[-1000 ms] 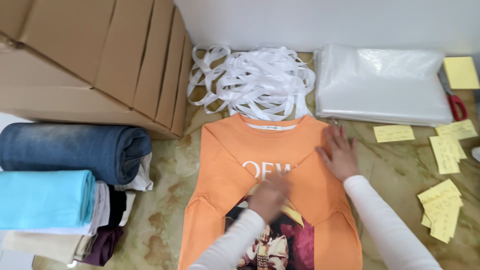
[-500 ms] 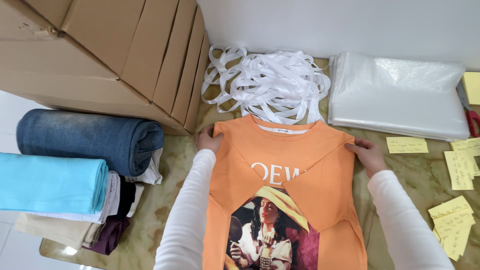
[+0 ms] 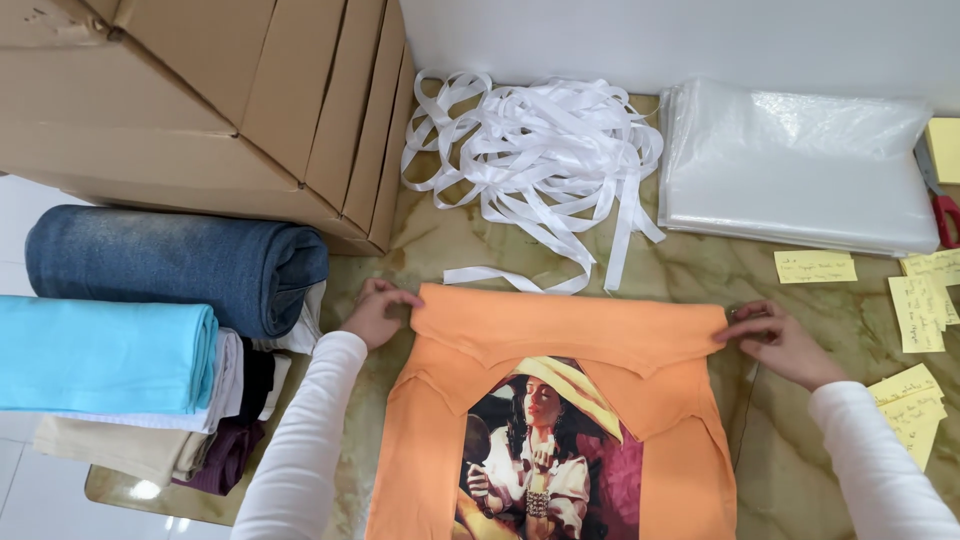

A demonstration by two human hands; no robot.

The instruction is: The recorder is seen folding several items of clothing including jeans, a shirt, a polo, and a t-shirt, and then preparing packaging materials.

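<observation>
An orange t-shirt (image 3: 560, 330) with a printed picture of a person lies on the marble table, its sleeves folded in and its top part folded down toward me. My left hand (image 3: 376, 310) pinches the left end of the fold. My right hand (image 3: 775, 338) pinches the right end. Both arms wear white sleeves.
A tangle of white ribbon (image 3: 535, 150) lies behind the shirt. Clear plastic bags (image 3: 800, 170) are stacked at the back right, with yellow sticky notes (image 3: 815, 266) and red-handled scissors (image 3: 941, 210) beside them. Cardboard boxes (image 3: 200, 100) and a pile of folded clothes (image 3: 150, 330) fill the left.
Both hands went to the shirt's shoulders, gripped them and pulled the top part down toward me, hiding the collar and the white lettering.
</observation>
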